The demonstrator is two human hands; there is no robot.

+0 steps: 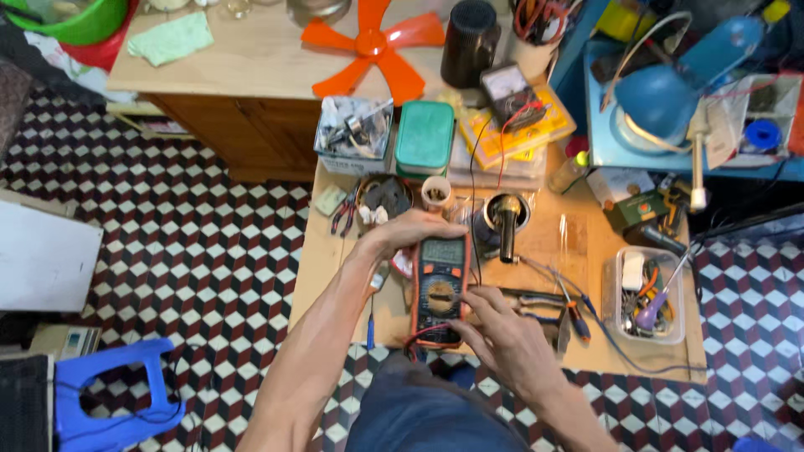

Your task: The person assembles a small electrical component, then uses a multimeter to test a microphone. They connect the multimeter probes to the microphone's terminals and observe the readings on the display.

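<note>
Centre of the frame: left hand is wrapped round the top of an orange-edged handheld multimeter, steadying it on the wooden bench, so the right hand can pinch its round dial.

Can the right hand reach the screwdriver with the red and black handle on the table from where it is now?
Probably yes. The right hand rests at the dial of the multimeter, and the screwdriver lies just beside it on the table. Only thin wires and small tools lie between; nothing tall blocks the way.
</note>
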